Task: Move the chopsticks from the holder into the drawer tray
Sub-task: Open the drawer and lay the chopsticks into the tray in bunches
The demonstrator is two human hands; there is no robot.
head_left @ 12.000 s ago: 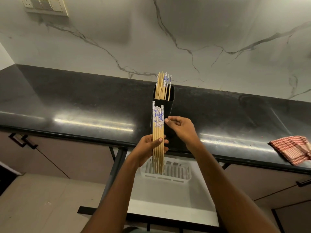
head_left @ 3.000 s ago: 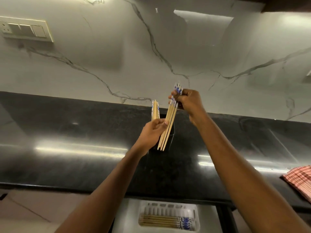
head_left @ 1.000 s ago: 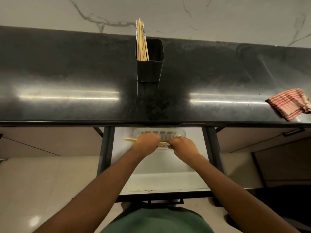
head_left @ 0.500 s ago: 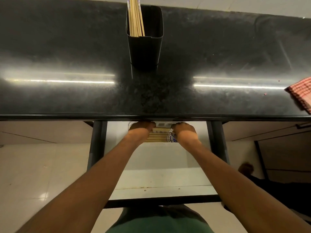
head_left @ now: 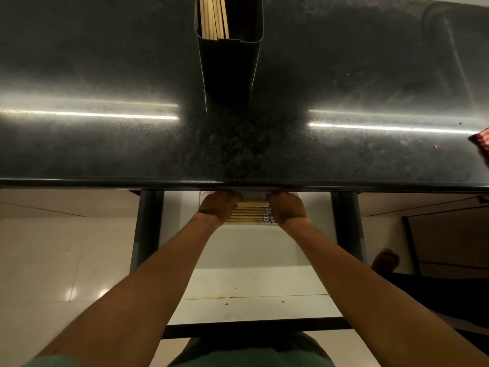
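Left hand (head_left: 218, 206) and right hand (head_left: 287, 207), grips untellable under the counter (head_left: 79, 181), flank the nine-to-three bundle (head_left: 248, 213); remaining chopsticks (head_left: 213, 17) stand upright at twelve o'clock, slightly leftward.

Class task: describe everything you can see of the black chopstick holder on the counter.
The holder is a tall, black, smooth-walled box with rounded corners, seemingly plastic. It stands upright on the dark polished counter; the picture's top edge cuts off its far rim. Wooden chopsticks stand inside against its left wall; the right side looks empty. Nothing else touches it.
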